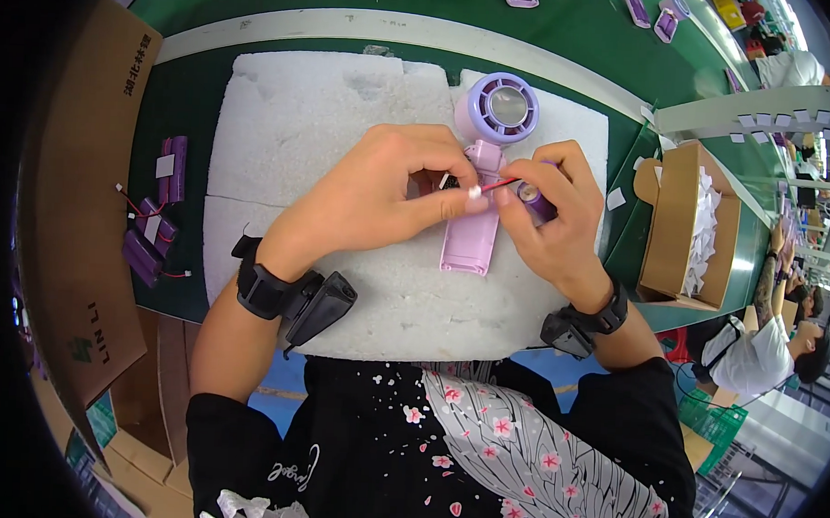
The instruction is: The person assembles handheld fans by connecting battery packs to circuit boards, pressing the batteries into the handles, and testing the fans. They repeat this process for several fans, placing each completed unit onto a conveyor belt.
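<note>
A lilac handheld fan lies on the white foam board, its round head (477, 109) at the far end and its pink open handle shell (468, 245) nearer me. Over the handle, my left hand (362, 196) pinches a small white plug (475, 193) between thumb and forefinger. Red and dark wires (500, 184) run from the plug toward my right hand (565, 215). That hand is closed around a purple cylindrical battery (540, 205), with thumb and forefinger on the wires. My fingers partly hide the handle's upper part, and a small black part shows beside my left fingertips.
Several purple batteries (172, 170) with wires lie left of the foam board (301, 115), beside a tall cardboard box (84, 207). An open carton (671, 224) of white paper pieces stands right. Fan parts (636, 8) lie beyond the pale rail (370, 24). People (754, 352) sit farther right.
</note>
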Available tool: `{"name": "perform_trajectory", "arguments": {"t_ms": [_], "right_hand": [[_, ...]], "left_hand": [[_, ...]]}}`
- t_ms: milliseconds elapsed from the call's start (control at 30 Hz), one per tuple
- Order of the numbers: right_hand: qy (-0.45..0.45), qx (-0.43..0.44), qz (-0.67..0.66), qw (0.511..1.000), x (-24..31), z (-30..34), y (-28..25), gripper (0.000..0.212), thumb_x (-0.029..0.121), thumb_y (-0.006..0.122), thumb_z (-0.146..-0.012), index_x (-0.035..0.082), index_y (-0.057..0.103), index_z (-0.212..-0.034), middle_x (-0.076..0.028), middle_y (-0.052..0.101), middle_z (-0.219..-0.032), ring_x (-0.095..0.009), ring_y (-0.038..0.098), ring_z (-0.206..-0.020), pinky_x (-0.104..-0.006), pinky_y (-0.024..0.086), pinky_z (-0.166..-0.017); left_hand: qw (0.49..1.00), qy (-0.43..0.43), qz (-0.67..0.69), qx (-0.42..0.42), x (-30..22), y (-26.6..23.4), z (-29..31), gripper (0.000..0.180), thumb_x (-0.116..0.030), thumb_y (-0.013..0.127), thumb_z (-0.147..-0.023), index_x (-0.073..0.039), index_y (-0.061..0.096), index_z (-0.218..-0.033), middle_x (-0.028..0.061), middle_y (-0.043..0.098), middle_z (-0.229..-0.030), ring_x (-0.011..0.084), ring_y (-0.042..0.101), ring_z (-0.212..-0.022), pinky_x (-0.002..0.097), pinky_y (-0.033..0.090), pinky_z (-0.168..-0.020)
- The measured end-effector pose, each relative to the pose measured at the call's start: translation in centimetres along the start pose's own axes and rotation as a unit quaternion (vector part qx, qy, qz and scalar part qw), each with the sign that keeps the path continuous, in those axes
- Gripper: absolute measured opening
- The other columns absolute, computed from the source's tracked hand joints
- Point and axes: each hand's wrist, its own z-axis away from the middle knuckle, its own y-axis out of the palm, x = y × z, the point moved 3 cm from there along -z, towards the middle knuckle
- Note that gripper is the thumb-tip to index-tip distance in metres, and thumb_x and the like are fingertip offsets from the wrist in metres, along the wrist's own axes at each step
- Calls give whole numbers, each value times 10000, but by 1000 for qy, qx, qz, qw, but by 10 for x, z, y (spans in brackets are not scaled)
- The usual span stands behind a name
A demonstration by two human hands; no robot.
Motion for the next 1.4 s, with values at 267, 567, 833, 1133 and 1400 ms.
{"name": "perform_trajectory", "arguments": {"t_ms": [267, 567, 833, 1133, 1400], "right_hand": [[-37, 70, 22, 997, 0, 0, 2, 88, 82, 741, -739, 48, 682, -795, -70, 526, -801, -149, 497, -572, -267, 378, -502], [-42, 101, 18, 994, -4, -2, -4, 97, 78, 751, -729, 37, 675, -774, -71, 501, -815, -142, 481, -566, -263, 368, -504], [-38, 106, 8, 994, -6, 0, 2, 101, 52, 757, -717, 29, 675, -771, -69, 479, -850, -132, 462, -559, -259, 357, -501], [-4, 80, 16, 997, -7, 0, 4, 91, 54, 756, -738, 22, 681, -777, -58, 465, -850, -108, 430, -559, -250, 332, -501], [7, 78, -2, 997, -8, 1, 4, 90, 53, 753, -743, 14, 679, -775, -55, 465, -847, -98, 424, -567, -242, 320, -507]], "left_hand": [[997, -65, 28, 15, -2, -2, 0, 91, -42, 683, -840, 12, 639, -897, 54, 589, -852, 128, 564, -766, 257, 461, -683], [987, -113, 105, 35, 5, -4, 1, 187, 84, 662, -800, 0, 634, -965, 24, 607, -911, 100, 574, -794, 244, 489, -764], [976, -168, 134, 32, 7, -5, 1, 216, 117, 654, -794, 18, 640, -985, 25, 630, -961, 80, 574, -806, 236, 496, -753], [976, -166, 136, 21, 9, -5, 1, 198, 91, 678, -783, 10, 651, -962, 27, 626, -868, 76, 570, -744, 227, 490, -701], [983, -140, 121, -13, 9, -4, 1, 152, 40, 712, -763, -11, 660, -896, 2, 590, -704, 66, 531, -641, 220, 460, -621]]}}
